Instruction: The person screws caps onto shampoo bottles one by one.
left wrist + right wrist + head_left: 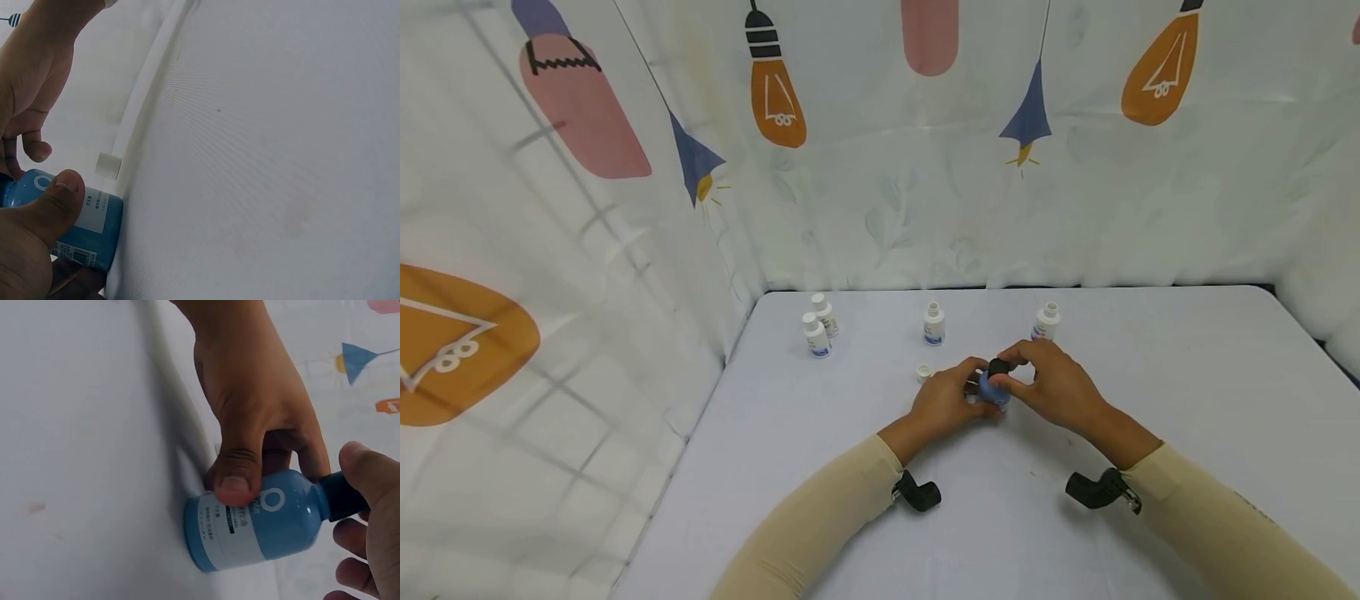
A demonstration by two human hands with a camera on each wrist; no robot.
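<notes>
A blue bottle (294, 515) with a white label stands upright on the table, its black cap (342, 495) on the neck. My left hand (946, 398) grips the bottle's body, thumb on the near side and fingers around the far side. From above, my right hand (1056, 385) pinches the black cap between thumb and fingers. In the left wrist view the bottle's upper end is cut off by the frame edge. Left of the hands lies a small white cap (923, 372) on the table.
Two white bottles (817, 337) with caps stand at the back left. An uncapped white bottle (934, 325) is at the back middle; another white bottle (1047, 320) stands just behind my right hand, partly hidden. A printed white curtain (880, 183) borders the table (1187, 400).
</notes>
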